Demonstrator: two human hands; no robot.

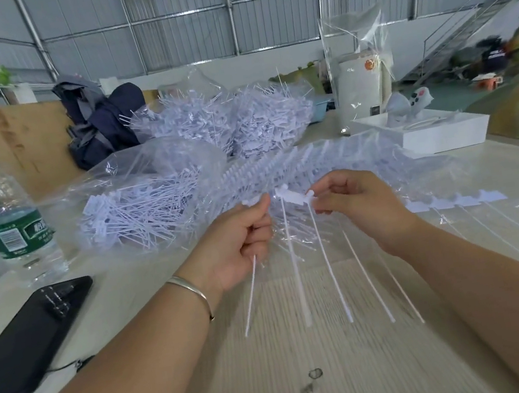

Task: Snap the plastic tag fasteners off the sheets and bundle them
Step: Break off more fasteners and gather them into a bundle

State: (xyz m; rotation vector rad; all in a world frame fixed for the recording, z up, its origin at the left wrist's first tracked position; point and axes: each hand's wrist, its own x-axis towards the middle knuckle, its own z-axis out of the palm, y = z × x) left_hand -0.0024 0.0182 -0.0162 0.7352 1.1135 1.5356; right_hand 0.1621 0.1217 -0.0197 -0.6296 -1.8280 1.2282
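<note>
Water bottle (pixel 13 215) and phone (pixel 25 338) sit at 9 o'clock, out of play. Left hand (pixel 241 243) is curled around one detached fastener (pixel 250 296), tail hanging toward 6. Right hand (pixel 354 201) pinches the head end of a short fastener strip (pixel 295 195), several tails dangling. Bagged loose fasteners (pixel 138 212) at 10, uncut sheets (pixel 331 164) at 1. Looks mid-snap; next move likely needs a twist at the next joint, then adding it to the left-hand bundle.

Left grip (pixel 244 236) curled, pinching; right grip (pixel 354 201) pinching; forearms converging.
</note>
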